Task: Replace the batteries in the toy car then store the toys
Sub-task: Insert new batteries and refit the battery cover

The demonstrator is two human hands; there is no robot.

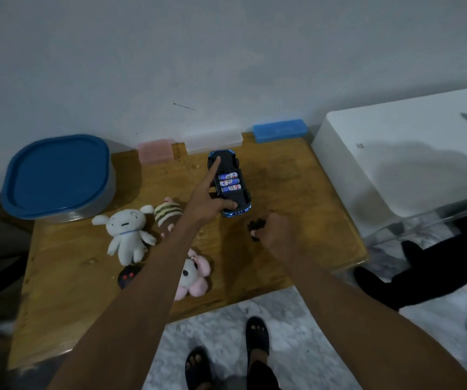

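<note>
A blue toy car (240, 205) lies upside down on the wooden table (66, 266), its battery bay open with three blue batteries (229, 182) side by side. My left hand (208, 201) steadies the car: the forefinger lies straight along its far end and the thumb presses its near end. My right hand (273, 235) grips a small black piece, apparently the battery cover (256, 225), just in front of the car. A white plush (126, 235), a striped plush (167, 212) and a pink plush (195, 277) lie to the left, partly under my left arm.
A grey tub with a blue lid (58, 175) stands at the table's back left. Pink (155, 150), clear (214, 140) and blue (280, 130) small boxes line the wall. A black remote (128, 275) lies by the plushes. A white cabinet (407, 159) stands right.
</note>
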